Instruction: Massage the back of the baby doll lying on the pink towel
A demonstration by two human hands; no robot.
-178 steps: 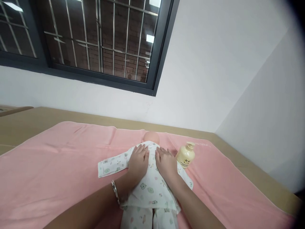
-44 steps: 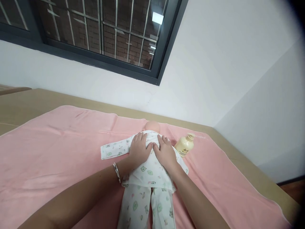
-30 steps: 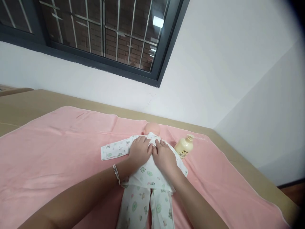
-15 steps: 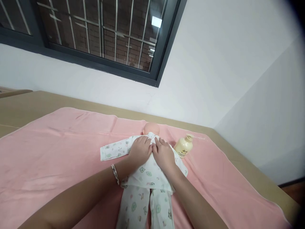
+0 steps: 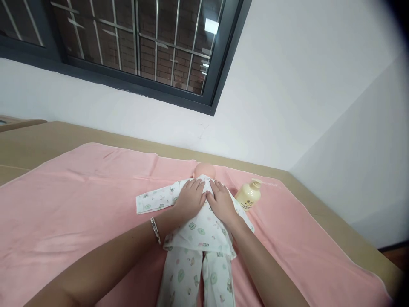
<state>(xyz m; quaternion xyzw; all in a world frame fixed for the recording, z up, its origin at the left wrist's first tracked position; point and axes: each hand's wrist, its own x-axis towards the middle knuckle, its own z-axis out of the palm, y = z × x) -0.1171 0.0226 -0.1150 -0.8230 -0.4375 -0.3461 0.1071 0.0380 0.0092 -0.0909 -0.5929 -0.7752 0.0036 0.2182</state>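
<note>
A baby doll [image 5: 204, 170] lies on a pink blanket [image 5: 79, 204], its round head at the far end. It wears a white patterned top [image 5: 200, 232] and matching trousers [image 5: 182, 275]. My left hand [image 5: 191, 198] rests flat on the upper left of the top, fingers stretched out, with a silver bracelet on the wrist. Beside it, my right hand [image 5: 223, 202] lies flat on the upper right of the top. The thumbs almost meet in the middle. Part of the doll's torso is hidden beneath my hands.
A pale yellow pump bottle [image 5: 248, 196] stands on the blanket just right of the doll. The wooden tabletop [image 5: 105, 138] shows around the blanket, against a white wall [image 5: 255, 106]. A dark-framed window [image 5: 137, 81] with bars is above.
Both hands stay on the doll's top; the fingers and thumbs have shifted slightly, with a little more gap between the hands. The whole view has moved a touch.
</note>
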